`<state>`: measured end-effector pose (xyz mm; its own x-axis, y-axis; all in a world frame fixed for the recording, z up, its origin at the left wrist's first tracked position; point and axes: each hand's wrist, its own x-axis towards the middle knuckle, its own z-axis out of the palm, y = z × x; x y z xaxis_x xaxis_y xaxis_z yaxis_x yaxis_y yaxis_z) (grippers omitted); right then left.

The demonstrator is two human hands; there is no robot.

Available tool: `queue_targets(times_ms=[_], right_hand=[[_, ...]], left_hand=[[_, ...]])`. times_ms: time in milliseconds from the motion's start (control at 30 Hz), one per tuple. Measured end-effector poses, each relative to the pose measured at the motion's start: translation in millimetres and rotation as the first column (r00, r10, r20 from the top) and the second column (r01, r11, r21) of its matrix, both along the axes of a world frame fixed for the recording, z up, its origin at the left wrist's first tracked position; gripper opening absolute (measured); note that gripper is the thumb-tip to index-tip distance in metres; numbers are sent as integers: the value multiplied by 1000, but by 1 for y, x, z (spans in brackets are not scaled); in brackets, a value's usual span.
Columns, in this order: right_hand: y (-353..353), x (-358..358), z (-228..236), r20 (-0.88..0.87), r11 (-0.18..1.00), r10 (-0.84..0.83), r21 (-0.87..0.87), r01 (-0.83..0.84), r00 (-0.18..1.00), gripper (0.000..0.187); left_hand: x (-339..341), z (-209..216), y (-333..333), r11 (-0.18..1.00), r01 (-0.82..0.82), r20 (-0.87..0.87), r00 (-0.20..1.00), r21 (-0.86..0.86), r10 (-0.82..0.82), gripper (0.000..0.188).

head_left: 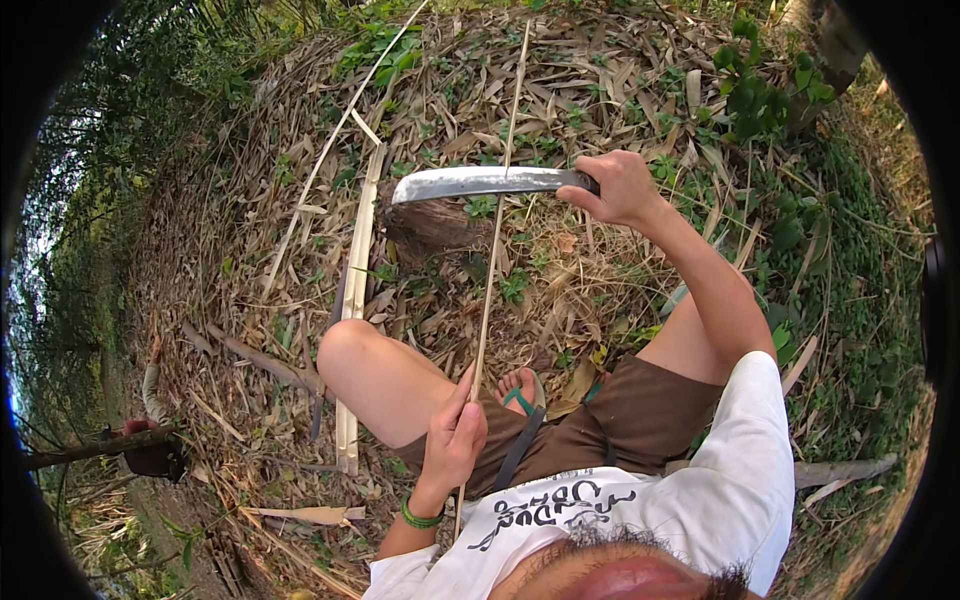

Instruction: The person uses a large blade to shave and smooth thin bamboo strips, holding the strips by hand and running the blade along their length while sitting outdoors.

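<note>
My left hand (453,447) is closed around a long, thin bamboo strip (490,280) near my lap. From there the strip runs away from me over the leaf litter, its near end passing down beside my shirt. My right hand (622,192) grips the dark handle of a machete (450,183), farther out and to the right. Its broad, worn blade points left and lies across the strip, over it in this view. Whether the edge touches the strip I cannot tell. Just below the blade's tip is a short, weathered wood stump (440,226).
Split pale bamboo lengths (360,255) lie on the ground beyond my left knee. Another thin strip (340,130) slants away at the far left. Branches (262,362) rest among dry leaves on the left, and green plants (765,95) grow at the far right.
</note>
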<state>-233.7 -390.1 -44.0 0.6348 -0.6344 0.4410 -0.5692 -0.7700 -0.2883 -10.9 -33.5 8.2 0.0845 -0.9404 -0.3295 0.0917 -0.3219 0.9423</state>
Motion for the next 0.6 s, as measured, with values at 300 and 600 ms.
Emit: queue_targets(times_ms=[300, 600], right_hand=[[-76, -34, -10, -37, 921, -356, 158, 357, 934, 85], [-93, -63, -26, 208, 693, -626, 589, 415, 751, 90]], left_hand=[[4, 7, 43, 996, 15, -54, 999, 92, -10, 55], [19, 6, 30, 983, 5, -584, 805, 183, 105, 56]])
